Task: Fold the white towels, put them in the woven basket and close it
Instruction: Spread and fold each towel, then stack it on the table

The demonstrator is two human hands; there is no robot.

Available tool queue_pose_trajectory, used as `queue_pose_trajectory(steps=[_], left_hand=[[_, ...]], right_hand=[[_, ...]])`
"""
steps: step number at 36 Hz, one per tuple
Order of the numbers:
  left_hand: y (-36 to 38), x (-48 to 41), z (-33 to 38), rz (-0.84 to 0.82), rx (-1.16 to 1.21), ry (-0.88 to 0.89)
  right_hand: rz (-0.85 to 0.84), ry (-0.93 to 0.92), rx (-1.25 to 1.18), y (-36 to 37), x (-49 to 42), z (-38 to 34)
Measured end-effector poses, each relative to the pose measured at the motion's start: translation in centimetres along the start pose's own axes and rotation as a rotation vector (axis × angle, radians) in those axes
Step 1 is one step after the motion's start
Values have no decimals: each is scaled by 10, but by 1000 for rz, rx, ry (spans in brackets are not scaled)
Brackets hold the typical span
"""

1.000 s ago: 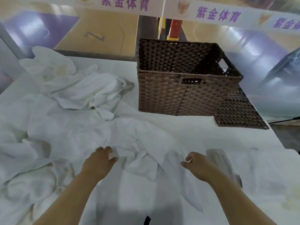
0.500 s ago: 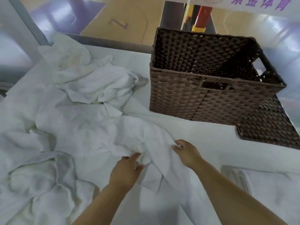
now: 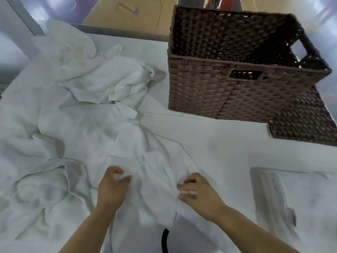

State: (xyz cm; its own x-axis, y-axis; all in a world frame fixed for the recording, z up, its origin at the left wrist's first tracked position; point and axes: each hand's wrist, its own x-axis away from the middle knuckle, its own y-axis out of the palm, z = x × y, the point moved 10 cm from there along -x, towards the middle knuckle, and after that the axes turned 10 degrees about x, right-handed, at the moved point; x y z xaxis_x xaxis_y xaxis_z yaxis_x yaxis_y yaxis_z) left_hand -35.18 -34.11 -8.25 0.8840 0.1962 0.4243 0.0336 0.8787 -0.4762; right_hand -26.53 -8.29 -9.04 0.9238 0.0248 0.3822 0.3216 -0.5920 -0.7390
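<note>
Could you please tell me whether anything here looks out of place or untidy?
Nothing is spilled or damaged. Unfolded white towels lie crumpled in heaps on the left, and the lid lies on the table beside the open woven basket.

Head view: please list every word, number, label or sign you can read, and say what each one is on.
"7": a purple figure with yellow edging on the tan floor beyond the table. It is blurred and could be a "Z".
No other text shows: the basket, its lid and the towels carry no readable label or print.
</note>
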Motion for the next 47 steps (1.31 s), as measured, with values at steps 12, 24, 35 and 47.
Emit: queue_pose_trajectory(steps=[12,24,35,47], left_hand=[[-12,2,1,-46,137,42],[-35,-5,-4,-101,30,136],[-52,-27,26,-112,29,246],[-52,-15,51,-266,504,74]], right_hand=[[-91,761,-270,18,0,37],[40,656,-104,29,16,8],[866,522,-419,-123,67,19],[633,671,-546,-117,92,57]])
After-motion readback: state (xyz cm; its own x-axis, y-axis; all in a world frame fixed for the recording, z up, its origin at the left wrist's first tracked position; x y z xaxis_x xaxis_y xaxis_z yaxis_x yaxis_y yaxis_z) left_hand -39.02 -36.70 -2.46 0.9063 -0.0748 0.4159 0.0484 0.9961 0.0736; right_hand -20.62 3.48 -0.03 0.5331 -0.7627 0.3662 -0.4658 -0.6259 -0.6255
